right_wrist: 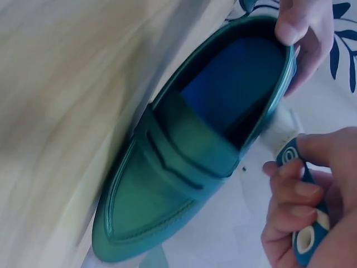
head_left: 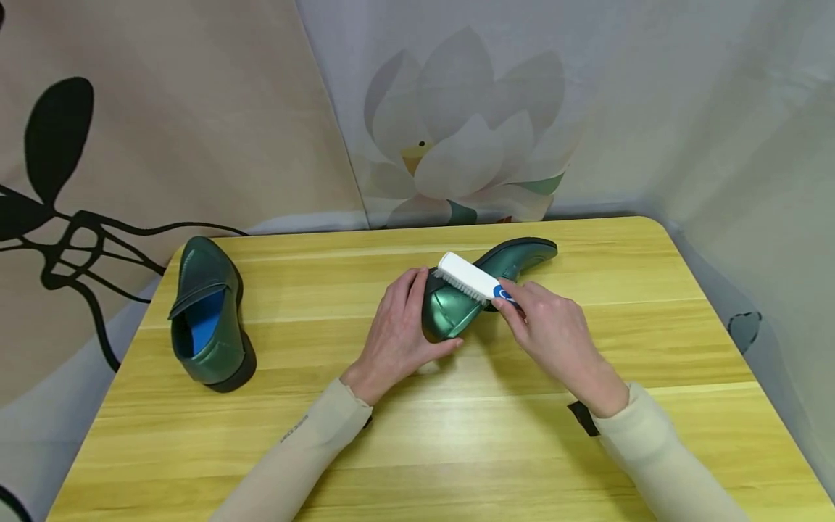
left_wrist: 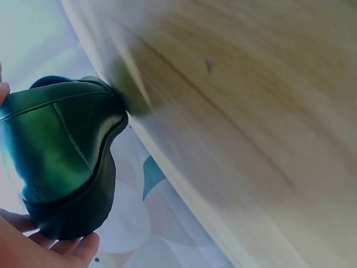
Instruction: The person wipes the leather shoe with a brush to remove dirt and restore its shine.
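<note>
Both hands busy. Left hand grips the heel end of a green shoe; right hand is closed round a brush. Shoe sits between the hands, above or on the table (which, cannot tell), tilted, toe pointing away past the right hand. Brush head, white, lies along its side, bristles turned to it.

Head view alone has the second shoe, well out beyond the left hand, upright on the table. Right wrist view gives the held shoe's blue insole, the slotted strap and the left thumb at the rim; also the brush's blue-and-white handle, holed at its end. Left wrist view gives the dark sole, left fingertips beneath the heel.

Writing: round spiral-like mark on the handle, no words legible. Dark lettering on the left sleeve, too small to read.

Held shoe: glossy, metallic sheen, bright highlights at the heel, thin seams down the side.
</note>
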Tool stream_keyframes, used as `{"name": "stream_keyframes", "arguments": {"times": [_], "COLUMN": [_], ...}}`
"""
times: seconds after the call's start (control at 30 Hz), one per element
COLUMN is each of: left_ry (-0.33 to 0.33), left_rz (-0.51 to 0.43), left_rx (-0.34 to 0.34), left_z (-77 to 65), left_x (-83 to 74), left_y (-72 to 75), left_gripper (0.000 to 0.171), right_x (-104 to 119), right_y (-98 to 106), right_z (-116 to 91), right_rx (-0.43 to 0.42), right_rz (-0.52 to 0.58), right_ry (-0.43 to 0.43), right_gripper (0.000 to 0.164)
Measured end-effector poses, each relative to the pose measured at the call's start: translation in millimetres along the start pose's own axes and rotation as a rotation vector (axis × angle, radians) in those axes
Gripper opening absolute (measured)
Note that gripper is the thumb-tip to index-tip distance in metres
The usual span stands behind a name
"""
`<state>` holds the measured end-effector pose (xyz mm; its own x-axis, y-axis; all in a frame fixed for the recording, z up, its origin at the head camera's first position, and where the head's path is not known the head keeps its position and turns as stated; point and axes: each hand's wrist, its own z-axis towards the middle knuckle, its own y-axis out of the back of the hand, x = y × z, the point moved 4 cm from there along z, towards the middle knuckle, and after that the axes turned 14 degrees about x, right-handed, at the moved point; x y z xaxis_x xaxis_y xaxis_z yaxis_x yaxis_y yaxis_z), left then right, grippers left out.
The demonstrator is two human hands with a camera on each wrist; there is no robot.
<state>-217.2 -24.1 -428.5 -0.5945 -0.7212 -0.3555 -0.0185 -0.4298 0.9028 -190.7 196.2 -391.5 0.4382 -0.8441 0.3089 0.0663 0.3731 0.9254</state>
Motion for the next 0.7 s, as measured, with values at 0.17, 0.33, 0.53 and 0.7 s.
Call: {"name": "stream_keyframes", "arguments": {"times": [0.17,0.33,0.53,0.7], "left_ry": [0.003,-0.006,0.007,0.009], "left_rz": [0.001,0.008,0.014,0.022], "left_rx": [0.005,0.005,0.020,0.027], "left_z": [0.7,0.9,-0.4,-0.7], "left_x": [-1.4,-2.0,-0.7,-0.7], "left_y": [0.9,1.6,1.1,0.8], "left_gripper": [0.121,0.120,0.120,0.121], "right_x": [-2.2,5.9,-9.6,-9.8], "right_y": [2.6,1.6,3.3,3.9], "right_z": [1.7,1.3,-0.4,-0.3], "right_rx": [-0.010,0.018,0.012,0.023], "right_rz": [-0.027,0.004,-0.044,-0.032], "right_ry": [-0.026,0.037,-0.073,-0.074], "right_gripper": [0.034,0.037,0.033,0.034]}}
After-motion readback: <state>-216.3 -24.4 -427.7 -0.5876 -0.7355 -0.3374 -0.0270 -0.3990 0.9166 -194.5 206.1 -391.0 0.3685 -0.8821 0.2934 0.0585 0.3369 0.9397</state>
